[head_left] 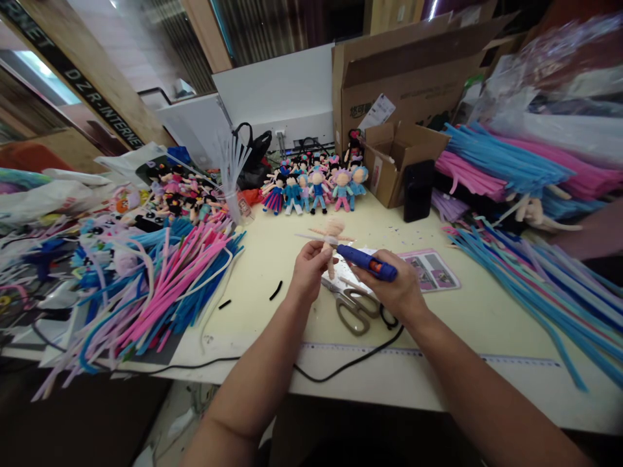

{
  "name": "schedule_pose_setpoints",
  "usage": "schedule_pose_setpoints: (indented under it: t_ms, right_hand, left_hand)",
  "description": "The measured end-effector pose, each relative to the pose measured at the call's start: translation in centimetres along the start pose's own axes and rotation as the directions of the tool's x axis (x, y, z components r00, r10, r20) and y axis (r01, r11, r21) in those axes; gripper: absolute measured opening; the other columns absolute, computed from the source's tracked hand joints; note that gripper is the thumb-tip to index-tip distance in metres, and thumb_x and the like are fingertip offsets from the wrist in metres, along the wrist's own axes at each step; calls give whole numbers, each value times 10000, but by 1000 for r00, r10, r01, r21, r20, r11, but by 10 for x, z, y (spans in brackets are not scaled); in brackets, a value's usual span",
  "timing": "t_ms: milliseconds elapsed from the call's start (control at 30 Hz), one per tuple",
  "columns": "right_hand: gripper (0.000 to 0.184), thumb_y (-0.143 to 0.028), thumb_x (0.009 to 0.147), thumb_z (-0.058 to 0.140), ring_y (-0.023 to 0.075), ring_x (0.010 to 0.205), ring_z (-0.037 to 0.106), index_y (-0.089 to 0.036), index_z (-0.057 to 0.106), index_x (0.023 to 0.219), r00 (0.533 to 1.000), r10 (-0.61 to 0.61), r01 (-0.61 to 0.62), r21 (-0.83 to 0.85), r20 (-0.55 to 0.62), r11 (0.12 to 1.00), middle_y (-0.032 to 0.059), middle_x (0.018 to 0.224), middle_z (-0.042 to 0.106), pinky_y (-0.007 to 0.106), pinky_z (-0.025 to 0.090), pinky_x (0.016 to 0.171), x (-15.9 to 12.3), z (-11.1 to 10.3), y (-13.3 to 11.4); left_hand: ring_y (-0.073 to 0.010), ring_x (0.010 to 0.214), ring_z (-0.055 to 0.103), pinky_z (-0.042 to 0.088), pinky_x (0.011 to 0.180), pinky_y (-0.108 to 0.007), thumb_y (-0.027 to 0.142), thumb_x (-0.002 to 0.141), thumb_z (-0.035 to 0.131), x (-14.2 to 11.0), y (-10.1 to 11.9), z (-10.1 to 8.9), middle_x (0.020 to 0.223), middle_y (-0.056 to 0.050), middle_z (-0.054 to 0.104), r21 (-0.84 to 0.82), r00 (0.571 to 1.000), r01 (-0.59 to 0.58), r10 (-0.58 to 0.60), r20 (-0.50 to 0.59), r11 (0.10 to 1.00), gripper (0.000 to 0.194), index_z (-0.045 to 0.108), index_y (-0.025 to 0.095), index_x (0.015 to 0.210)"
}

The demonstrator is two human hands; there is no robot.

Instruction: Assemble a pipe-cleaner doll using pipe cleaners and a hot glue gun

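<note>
Between the fingers of my left hand (310,266) is a small beige doll figure (334,228), its limbs bent from fuzzy pipe cleaner. A thin white strip (310,238) sticks out to the left near those fingertips. My right hand (396,283) is wrapped round a blue hot glue gun (363,258), whose nozzle points left at the doll's body. Whether the nozzle touches the doll I cannot tell. Below both hands lie scissors (354,319) with grey-brown handles, partly over a white sheet. Two short black pieces of pipe cleaner (276,290) rest left of my forearm.
Pipe cleaners (160,279) in pink, blue and white heap on the left; more bundles (530,305) lie right. Finished dolls (317,190) stand at the back beside a small cardboard box (396,152) and a black phone (418,191). A black cable (335,375) crosses the front edge.
</note>
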State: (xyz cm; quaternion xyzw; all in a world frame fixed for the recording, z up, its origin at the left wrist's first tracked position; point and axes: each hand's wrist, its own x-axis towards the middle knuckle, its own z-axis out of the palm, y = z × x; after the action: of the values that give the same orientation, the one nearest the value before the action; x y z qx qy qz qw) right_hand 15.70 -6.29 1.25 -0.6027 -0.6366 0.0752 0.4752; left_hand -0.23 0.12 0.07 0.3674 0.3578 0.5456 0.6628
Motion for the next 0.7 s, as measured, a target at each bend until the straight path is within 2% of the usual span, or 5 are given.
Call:
schedule_pose_setpoints:
  t_ms: [700]
  right_hand:
    - [328,-424,744,666,121,549,457,-221,443,614,999,46,-47,16,25,999,-32,609,512,255,345,533,0,-2,-1]
  left_hand:
    - [-81,550,591,443,579,-217,269,542,807,0,5,2,668,44,606,-28,999,38,-39,-2,999,344,595,160,791]
